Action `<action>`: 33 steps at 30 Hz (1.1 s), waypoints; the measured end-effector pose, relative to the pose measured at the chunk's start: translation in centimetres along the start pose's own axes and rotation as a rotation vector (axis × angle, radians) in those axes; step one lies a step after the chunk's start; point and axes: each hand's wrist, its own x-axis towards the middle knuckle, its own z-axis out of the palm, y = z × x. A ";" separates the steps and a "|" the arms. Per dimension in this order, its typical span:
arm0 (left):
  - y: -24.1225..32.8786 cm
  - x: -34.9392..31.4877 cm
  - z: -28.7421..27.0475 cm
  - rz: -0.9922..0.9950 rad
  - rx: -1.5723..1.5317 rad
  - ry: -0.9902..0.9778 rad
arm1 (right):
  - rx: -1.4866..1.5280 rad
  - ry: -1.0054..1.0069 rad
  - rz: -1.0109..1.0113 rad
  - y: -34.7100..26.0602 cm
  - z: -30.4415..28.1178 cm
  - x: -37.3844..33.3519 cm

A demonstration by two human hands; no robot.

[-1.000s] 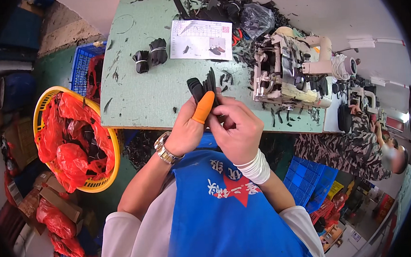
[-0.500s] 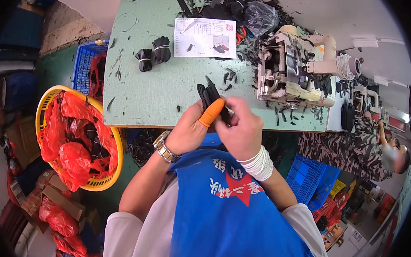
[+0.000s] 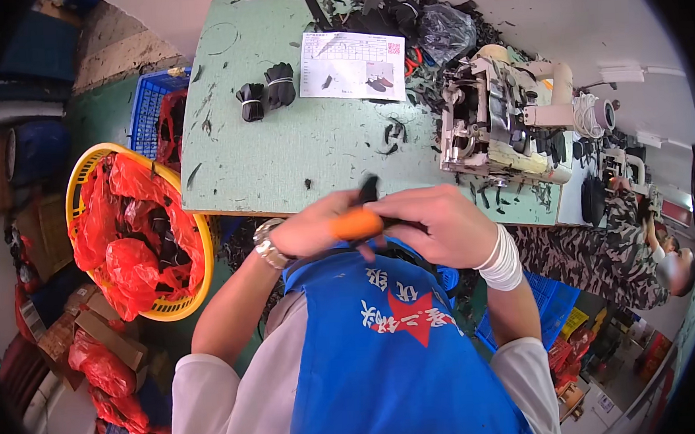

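Hands stand together over the near edge of the table (image 3: 265, 162), with black strips (image 3: 369, 189) between them. We read the left hand (image 3: 312, 227) as closed around the strips; an orange finger cover (image 3: 357, 225) lies across them. The right hand (image 3: 447, 225) meets the left at the strips with its fingers bent. Motion blurs its fingertips, so we cannot tell whether they clamp anything.

Completed portion: two black bundles, the smaller bundle (image 3: 251, 103) and the larger bundle (image 3: 280, 87), lie side by side on the table, each with a pale band around its middle. We judge these finished.

Outstanding portion: the strips in hand are not yet set down. We cannot tell whether a band encircles them. White loops (image 3: 503, 263) are stacked on the right wrist. A printed sheet (image 3: 352, 65) lies just beside the larger bundle; the machine (image 3: 501, 124) stands farther right.
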 end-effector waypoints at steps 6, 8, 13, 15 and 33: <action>-2.0 1.2 2.3 -0.035 0.324 -0.001 | -0.027 0.001 0.003 0.6 -0.3 -1.0; -4.3 2.0 2.7 0.235 0.174 0.041 | -0.015 -0.081 -0.047 2.1 1.2 -1.8; -5.9 3.5 4.5 0.161 -0.295 0.160 | -0.153 0.229 -0.002 3.8 1.2 -4.2; -6.6 4.0 5.7 0.298 -0.261 0.174 | 0.145 0.183 0.064 5.8 0.7 -6.5; -4.1 22.5 16.5 0.704 0.399 0.850 | 1.205 0.269 0.431 12.3 -7.0 -16.6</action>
